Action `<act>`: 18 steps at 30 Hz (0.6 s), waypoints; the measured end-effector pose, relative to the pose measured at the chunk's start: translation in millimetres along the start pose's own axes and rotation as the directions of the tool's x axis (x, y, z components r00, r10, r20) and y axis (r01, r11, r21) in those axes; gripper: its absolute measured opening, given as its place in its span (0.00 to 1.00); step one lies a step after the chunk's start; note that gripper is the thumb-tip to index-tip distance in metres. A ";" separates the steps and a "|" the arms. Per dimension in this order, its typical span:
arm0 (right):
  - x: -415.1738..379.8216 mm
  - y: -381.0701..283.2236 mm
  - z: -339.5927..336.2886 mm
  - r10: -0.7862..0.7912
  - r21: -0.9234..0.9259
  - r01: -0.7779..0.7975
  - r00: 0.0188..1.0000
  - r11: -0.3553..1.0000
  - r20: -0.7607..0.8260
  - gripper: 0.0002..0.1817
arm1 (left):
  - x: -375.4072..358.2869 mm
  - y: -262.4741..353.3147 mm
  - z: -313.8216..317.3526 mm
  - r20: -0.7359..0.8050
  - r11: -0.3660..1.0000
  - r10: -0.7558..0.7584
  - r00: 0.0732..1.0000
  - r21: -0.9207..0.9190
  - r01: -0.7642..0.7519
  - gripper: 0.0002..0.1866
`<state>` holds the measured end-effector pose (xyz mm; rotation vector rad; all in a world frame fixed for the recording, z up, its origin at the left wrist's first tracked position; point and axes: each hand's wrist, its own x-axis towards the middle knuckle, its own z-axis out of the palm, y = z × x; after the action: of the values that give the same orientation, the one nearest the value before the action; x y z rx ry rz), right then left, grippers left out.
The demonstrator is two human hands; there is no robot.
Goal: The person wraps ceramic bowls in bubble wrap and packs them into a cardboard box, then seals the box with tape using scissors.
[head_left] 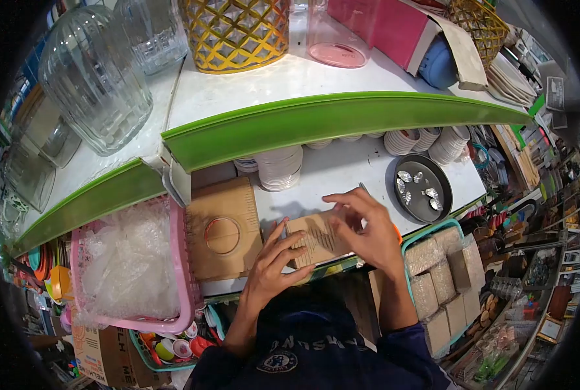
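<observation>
A small piece of brown cardboard (319, 235) with a row of dark thin marks or pins lies on the white lower shelf (332, 172). At its left end is my left hand (278, 263), fingers spread and touching its edge. Over its right end my right hand (367, 229) is bent, thumb and fingertips near each other; whether anything small is between them cannot be made out. Left of my left hand rests a larger cardboard sheet (202, 214) with a clear ring (222, 235) on it.
A dark round pan (407, 201) with several foil pieces is at the right. Stacked white bowls (280, 169) stand behind. The green-edged upper shelf (342, 114) overhangs, with glass jars. A pink basket (187, 286) of plastic wrap is left; a teal basket (405, 260) holds packets.
</observation>
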<state>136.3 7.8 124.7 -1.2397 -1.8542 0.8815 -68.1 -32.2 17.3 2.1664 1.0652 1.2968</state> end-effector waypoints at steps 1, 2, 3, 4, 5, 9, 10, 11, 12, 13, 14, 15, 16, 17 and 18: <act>-1.6 1.7 -5.8 -0.028 -0.011 0.027 0.998 1.000 -0.054 0.17 | 0.6 1.4 -1.3 -0.023 1.000 -0.009 1.000 0.016 0.009 0.18; -3.4 4.0 -11.8 -0.055 -0.025 0.053 0.992 0.998 -0.109 0.17 | 1.3 1.9 -2.1 -0.046 0.999 -0.017 0.999 0.031 0.018 0.18; -5.4 6.9 -17.2 -0.083 -0.027 0.080 0.985 0.996 -0.150 0.16 | 1.8 0.3 -3.4 -0.038 1.000 -0.012 0.999 0.027 0.013 0.18; -7.5 12.5 -22.2 -0.079 -0.027 0.076 0.984 0.997 -0.158 0.16 | 1.9 -2.0 -6.0 -0.111 0.999 0.034 0.993 0.033 -0.030 0.19; -9.0 19.9 -26.4 -0.127 -0.061 0.116 0.966 0.991 -0.225 0.16 | 2.0 -3.4 -7.6 -0.185 0.997 0.078 0.980 0.043 -0.071 0.20; -15.7 34.3 -32.6 -0.253 -0.368 0.134 0.920 0.920 -0.298 0.20 | 4.9 -3.1 -7.2 -0.446 0.903 -0.219 0.868 -0.429 0.007 0.19; -16.4 39.9 -32.4 -0.328 -0.566 0.135 0.910 0.813 -0.254 0.22 | 8.0 -1.6 -9.4 -0.445 0.903 -0.217 0.869 -0.429 0.005 0.19; -20.0 43.7 -31.8 -0.336 -0.602 0.168 0.925 0.781 -0.177 0.25 | 10.5 0.7 -13.4 -0.420 0.843 -0.325 0.848 -0.534 0.059 0.17; -24.3 50.5 -28.2 -0.335 -0.602 0.167 0.925 0.781 -0.178 0.25 | 12.4 1.4 -15.9 -0.381 0.768 -0.427 0.820 -0.632 0.107 0.16; -29.0 58.9 -23.6 -0.184 -0.529 0.086 0.974 0.844 -0.135 0.25 | 13.2 0.7 -16.7 -0.331 0.749 -0.446 0.831 -0.647 0.144 0.13; -31.6 63.4 -21.7 -0.031 -0.458 -0.009 0.996 0.889 -0.078 0.25 | 13.3 0.3 -16.3 -0.329 0.748 -0.446 0.832 -0.648 0.145 0.13; -31.8 63.1 -23.0 -0.030 -0.457 -0.010 0.996 0.889 -0.079 0.25 | 13.1 -0.1 -16.0 -0.219 0.703 -0.496 0.841 -0.670 0.240 0.12; -31.7 61.4 -25.0 -0.221 -0.546 0.192 0.975 0.816 0.013 0.26 | 12.6 -0.6 -16.0 -0.106 0.652 -0.539 0.836 -0.680 0.335 0.11; -31.4 58.8 -27.4 -0.393 -0.608 0.381 0.912 0.696 0.120 0.28 | 11.5 -3.0 -16.5 -0.105 0.653 -0.539 0.836 -0.679 0.336 0.11; -31.4 55.9 -29.2 -0.538 -0.642 0.547 0.809 0.537 0.239 0.29 | 9.4 -6.7 -17.1 -0.028 0.644 -0.580 0.814 -0.628 0.437 0.16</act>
<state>194.6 -0.8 86.2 -0.9053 -2.4845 -0.2036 -83.1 -21.4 26.6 1.1412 1.0579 1.3689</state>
